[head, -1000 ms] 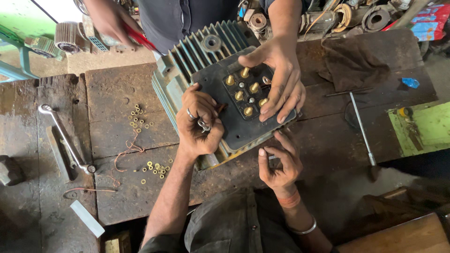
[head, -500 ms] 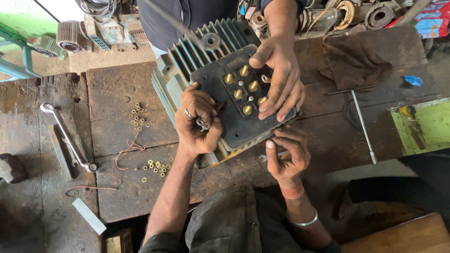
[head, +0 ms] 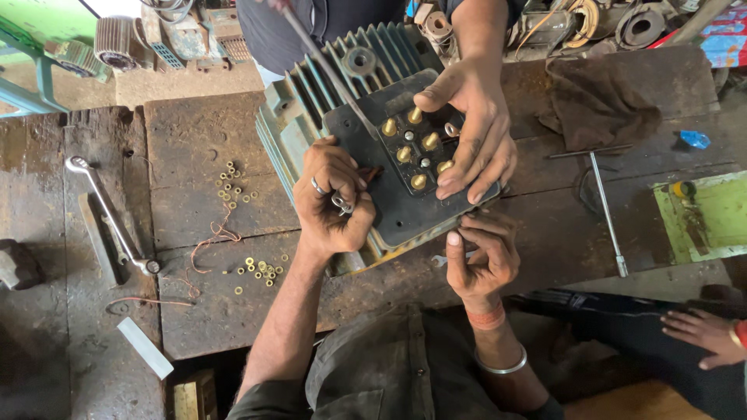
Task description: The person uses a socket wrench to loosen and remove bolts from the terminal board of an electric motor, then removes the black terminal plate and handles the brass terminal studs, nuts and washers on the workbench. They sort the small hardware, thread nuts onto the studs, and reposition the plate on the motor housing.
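left hand [head: 333, 204] clenched on small metal links at 9 o'clock of the flat black terminal plate [head: 405, 183]. right hand [head: 481, 260] curled on the plate's 6 o'clock edge, grasp unclear. ribbed teal motor [head: 311, 101] on the rough wooden counter [head: 194, 194]; brass studs [head: 412, 152] round.

The co-worker's hand [head: 471, 132] hides part of the terminal plate [head: 412, 167]; the small metal pieces [head: 341, 202] are too small to tell.

Loose nuts [head: 261, 268] left of motor [head: 311, 101]
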Demonstrator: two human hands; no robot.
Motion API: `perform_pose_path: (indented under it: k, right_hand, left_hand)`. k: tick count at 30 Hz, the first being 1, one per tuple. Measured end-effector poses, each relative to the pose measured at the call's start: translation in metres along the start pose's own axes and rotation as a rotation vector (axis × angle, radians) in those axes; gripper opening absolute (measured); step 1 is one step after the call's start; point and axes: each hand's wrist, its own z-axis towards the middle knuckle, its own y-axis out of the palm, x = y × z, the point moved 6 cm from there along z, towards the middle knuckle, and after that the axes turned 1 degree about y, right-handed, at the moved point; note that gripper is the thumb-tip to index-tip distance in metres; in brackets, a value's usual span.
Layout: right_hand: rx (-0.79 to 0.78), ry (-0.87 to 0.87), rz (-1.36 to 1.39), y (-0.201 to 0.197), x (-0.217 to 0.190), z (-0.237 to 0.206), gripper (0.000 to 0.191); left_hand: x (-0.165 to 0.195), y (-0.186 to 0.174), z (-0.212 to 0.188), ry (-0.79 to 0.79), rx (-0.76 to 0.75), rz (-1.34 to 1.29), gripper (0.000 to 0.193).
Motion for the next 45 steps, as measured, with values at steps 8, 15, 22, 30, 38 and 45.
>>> perform_pose_path:
  k: [8, 15, 22, 30, 38, 45]
  right_hand:
    - [0.004, 0.004, 0.018, 0.001, 0.002, 0.0, 0.01]
    - [0.013, -0.013, 0.033, 0.002, 0.004, -0.001, 0.011]
    - [0.007, -0.005, 0.017, 0.003, 0.006, -0.003, 0.01]
    - [-0.012, 0.011, 0.001, 0.002, 0.004, -0.002, 0.01]
    - [0.024, -0.001, 0.021, 0.002, 0.005, 0.0, 0.007]
    - [0.044, 0.024, 0.031, 0.004, 0.011, 0.0, 0.013]
  left_hand:
    - [-0.002, 0.0, -0.001, 0.003, -0.003, 0.005, 0.026]
    - [-0.003, 0.0, -0.001, 0.0, -0.001, 0.014, 0.026]
    - [-0.001, 0.002, -0.002, -0.015, 0.003, 0.031, 0.026]
    - [-0.001, 0.002, -0.001, -0.02, -0.005, 0.028, 0.027]
    - [-0.004, 0.002, -0.001, -0.042, -0.025, 0.031, 0.028]
    - [-0.003, 0.001, 0.002, -0.033, -0.033, 0.03, 0.027]
